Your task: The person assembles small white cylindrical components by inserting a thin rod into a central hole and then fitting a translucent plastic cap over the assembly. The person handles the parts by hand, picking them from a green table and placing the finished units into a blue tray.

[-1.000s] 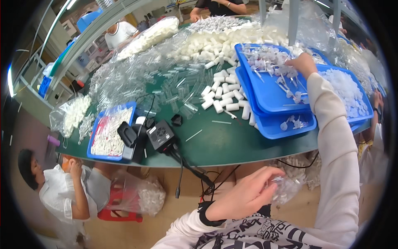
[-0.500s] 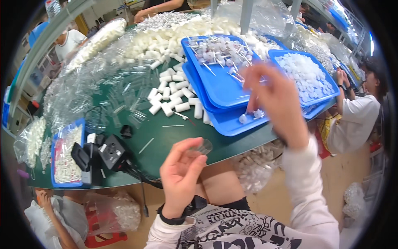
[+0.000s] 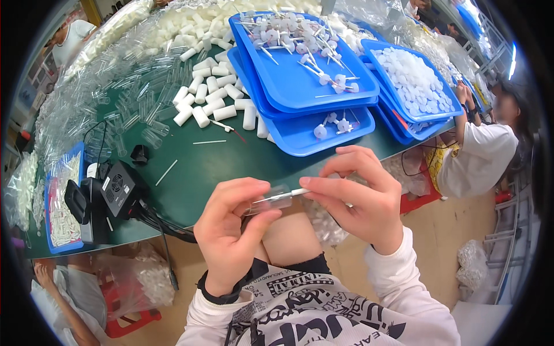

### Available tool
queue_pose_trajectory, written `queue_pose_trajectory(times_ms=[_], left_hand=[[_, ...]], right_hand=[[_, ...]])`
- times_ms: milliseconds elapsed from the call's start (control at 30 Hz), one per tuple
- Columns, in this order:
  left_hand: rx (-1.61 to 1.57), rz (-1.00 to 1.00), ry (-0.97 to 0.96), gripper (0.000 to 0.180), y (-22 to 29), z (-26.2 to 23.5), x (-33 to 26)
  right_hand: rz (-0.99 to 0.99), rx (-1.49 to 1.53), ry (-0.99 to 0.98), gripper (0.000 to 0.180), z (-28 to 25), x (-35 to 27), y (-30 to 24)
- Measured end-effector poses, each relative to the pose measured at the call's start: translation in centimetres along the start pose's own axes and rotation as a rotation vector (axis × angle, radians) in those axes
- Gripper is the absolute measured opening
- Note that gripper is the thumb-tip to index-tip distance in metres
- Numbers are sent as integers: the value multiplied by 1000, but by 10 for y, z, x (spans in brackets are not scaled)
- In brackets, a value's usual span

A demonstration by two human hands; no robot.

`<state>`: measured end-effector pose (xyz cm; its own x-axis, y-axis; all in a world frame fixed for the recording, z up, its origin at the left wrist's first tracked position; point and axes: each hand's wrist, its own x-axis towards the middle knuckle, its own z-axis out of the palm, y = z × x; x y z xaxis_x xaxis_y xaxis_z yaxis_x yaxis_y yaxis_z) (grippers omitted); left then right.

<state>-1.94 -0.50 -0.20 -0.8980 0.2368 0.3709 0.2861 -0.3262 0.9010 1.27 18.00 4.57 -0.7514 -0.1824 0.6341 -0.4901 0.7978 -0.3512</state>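
Note:
Before my body, my left hand (image 3: 226, 230) is closed around a short clear plastic tube (image 3: 281, 198), held on its side between thumb and fingers. My right hand (image 3: 369, 202) pinches a slim white stick (image 3: 299, 191). The stick's thin tip reaches into the tube's right-hand end. My right fingers cover the stick's other end. Beyond the hands, an upper blue tray (image 3: 323, 104) carries many white sticks with round translucent discs on them. The blue tray beneath it (image 3: 306, 147) shows several more of these pieces.
White foam-like cylinders (image 3: 213, 108) lie left of the trays, and loose clear tubes (image 3: 153, 137) are piled farther left. Another blue tray (image 3: 456, 109) holds translucent discs. A black device with cables (image 3: 124, 190) stands at the front left. Another person (image 3: 490, 150) sits at the right.
My right hand has come down from over the blue trays to my left hand, now with a white stick in its fingers. The stick's tip has entered the tube. The view has shifted.

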Motion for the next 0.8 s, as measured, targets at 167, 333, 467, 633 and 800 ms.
queue_pose_trajectory(times_ms=[167, 333, 467, 633, 800], left_hand=[[134, 57, -42, 33, -4, 0, -2], [60, -134, -46, 25, 1, 5, -5], [318, -292, -40, 24, 6, -5, 6], [1223, 48, 16, 32, -11, -5, 57], [1227, -129, -57, 24, -43, -3, 113]], right_hand=[[81, 136, 28, 24, -3, -1, -3], [99, 257, -3, 20, -9, -7, 6], [347, 276, 67, 16, -16, -14, 16], [542, 505, 207, 16, -4, -30, 29], [606, 691, 256, 21, 11, -38, 28]])
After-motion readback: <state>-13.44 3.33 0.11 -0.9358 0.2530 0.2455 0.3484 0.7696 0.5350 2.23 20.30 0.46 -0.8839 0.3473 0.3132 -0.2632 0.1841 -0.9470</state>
